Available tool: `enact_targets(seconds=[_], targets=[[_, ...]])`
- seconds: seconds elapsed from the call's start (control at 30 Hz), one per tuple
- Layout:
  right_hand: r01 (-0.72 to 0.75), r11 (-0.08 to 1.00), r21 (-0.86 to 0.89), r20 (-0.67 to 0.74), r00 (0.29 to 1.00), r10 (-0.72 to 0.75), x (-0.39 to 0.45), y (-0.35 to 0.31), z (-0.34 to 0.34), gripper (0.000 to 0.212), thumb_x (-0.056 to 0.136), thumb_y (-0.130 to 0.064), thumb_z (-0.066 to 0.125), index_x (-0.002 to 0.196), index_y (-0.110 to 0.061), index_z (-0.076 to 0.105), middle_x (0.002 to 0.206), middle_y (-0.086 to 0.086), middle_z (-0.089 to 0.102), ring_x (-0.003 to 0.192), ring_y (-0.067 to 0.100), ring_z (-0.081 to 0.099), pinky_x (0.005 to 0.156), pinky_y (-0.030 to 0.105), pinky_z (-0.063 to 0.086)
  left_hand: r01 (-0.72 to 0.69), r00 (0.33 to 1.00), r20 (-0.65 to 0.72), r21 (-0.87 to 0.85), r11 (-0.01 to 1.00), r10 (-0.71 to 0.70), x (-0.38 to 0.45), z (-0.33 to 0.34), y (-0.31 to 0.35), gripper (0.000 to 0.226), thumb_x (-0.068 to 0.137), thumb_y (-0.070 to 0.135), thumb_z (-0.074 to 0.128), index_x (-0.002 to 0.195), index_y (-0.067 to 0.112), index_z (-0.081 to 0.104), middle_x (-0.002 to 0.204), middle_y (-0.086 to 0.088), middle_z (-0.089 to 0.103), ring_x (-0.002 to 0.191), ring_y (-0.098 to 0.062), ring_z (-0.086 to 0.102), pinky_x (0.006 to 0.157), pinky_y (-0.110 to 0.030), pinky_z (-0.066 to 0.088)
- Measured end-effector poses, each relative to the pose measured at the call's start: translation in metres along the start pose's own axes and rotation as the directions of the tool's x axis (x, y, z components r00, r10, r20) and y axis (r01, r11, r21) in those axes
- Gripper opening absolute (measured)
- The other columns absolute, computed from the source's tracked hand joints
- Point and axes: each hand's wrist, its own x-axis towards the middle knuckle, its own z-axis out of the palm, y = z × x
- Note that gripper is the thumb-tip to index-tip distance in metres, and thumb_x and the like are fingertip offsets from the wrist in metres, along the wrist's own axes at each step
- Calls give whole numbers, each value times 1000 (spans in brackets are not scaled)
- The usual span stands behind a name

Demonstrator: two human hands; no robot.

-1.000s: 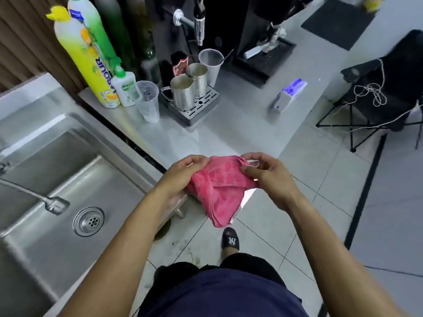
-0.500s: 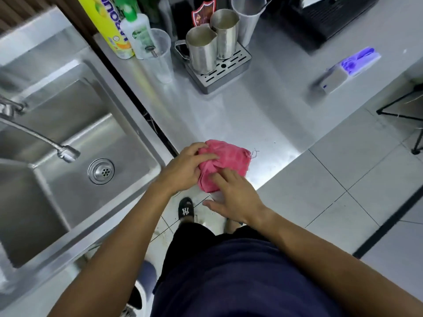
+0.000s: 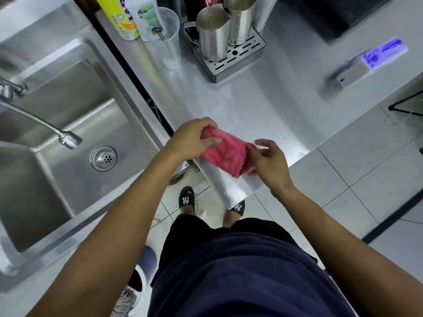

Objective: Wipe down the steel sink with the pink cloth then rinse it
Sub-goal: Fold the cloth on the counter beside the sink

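One pink cloth (image 3: pixel 225 156) sits bunched on the counter corner, the left hand (image 3: pixel 194 139) gripping its far end and the right hand (image 3: pixel 271 163) pinching its near edge. It could slide off that corner if either loosens. One sink (image 3: pixel 75 124) lies left of the hands; beyond them, two steel jugs (image 3: pixel 211 34).

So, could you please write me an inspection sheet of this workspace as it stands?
Surface: steel counter, bare patch by the near corner.
Job's things: pink cloth bunched over the counter's corner; steel sink with drain and tap, no water running.
Clutter: two steel jugs on a drip tray, clear cup, bottles, glove box.
Grippers: left hand and right hand both hold the cloth.
Cables: nothing seen.
Surroundings: tiled floor, black stand leg.
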Motion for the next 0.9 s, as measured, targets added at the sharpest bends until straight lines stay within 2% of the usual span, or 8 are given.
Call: enact_targets(seconds=[0.1,0.2,0.27,0.33,0.43,0.6,0.77,0.9], targets=[[226,900,-373,-107,953,-284,2,6,1,45,102,-24,54,146,-16,47,140,8,57,124,24,55,105,37,45,-39,978,-185,295,955,97,-7,35,2,52,91,33,69,140,30,53,141,-3,50,131,-27,46,104,-43,43],[652,497,-573,188,694,-695,-1,13,12,51,96,-13,52,147,-6,50,151,15,50,141,30,43,120,42,32,-173,879,-376,320,932,292,-21,61,6,40,96,17,58,136,19,60,140,-4,55,133,-27,48,108,-43,42],[757,305,-578,396,587,-707,10,32,16,50,100,-15,51,148,-2,49,156,17,46,147,35,40,123,50,30,-215,872,-358,332,918,334,-24,77,-4,37,101,15,51,137,14,60,141,-5,58,138,-26,48,115,-41,39],[756,211,-619,493,584,-645,21,52,14,53,107,-23,48,155,-2,41,164,16,36,155,35,28,124,52,27,-196,918,-253,377,905,304,-25,88,-17,46,106,24,40,149,9,49,156,-8,47,152,-28,33,124,-44,29],[747,155,-646,543,593,-594,23,64,8,58,110,-32,39,160,-4,29,168,15,25,158,33,17,127,50,22,-242,957,-39,437,866,287,-22,85,-38,61,108,39,22,161,12,29,171,-6,22,160,-24,8,128,-52,18],[671,217,-709,472,679,-562,-3,62,32,57,108,-29,40,155,3,35,162,27,33,149,42,33,123,51,29,-490,864,214,568,662,456,4,42,-54,58,108,41,19,163,24,23,172,2,11,158,-19,-4,128,-38,-8],[769,159,-619,523,555,-647,8,47,24,42,102,-17,54,141,-1,54,147,20,49,120,37,55,105,44,45,-458,856,-51,386,801,514,-18,73,-46,41,102,13,48,142,6,59,159,-11,46,153,-32,33,124,-46,31],[829,118,-546,561,467,-683,22,52,13,38,107,-21,53,139,0,57,142,20,54,118,38,57,105,44,47,-287,942,-67,350,892,330,-30,92,-40,58,106,39,34,158,15,39,169,-5,27,160,-23,9,131,-41,5]])
